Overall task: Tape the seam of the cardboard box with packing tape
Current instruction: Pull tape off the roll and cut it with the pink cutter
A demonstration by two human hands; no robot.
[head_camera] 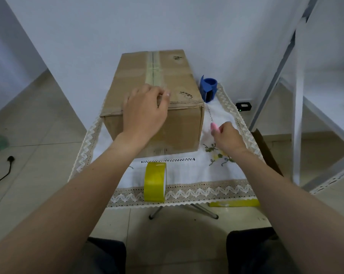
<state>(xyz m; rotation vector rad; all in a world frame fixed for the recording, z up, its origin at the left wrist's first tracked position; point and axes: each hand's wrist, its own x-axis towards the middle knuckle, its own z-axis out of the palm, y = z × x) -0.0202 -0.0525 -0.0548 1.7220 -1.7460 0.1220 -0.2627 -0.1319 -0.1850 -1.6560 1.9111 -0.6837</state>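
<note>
Cardboard box (pixel 183 125) top: our left hand (pixel 145 109) rests there, fingers curled, grip unclear; our right hand (pixel 226 135) curls beside it, visibly holding nothing.

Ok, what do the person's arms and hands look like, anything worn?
The left arm and right arm are bare, no sleeves in view. The left hand and right hand wear no gloves; no watch, ring or bracelet shows.

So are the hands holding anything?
The left hand rests on the box at its near top edge. The right hand is curled beside it; whether it pinches anything cannot be told.
</note>
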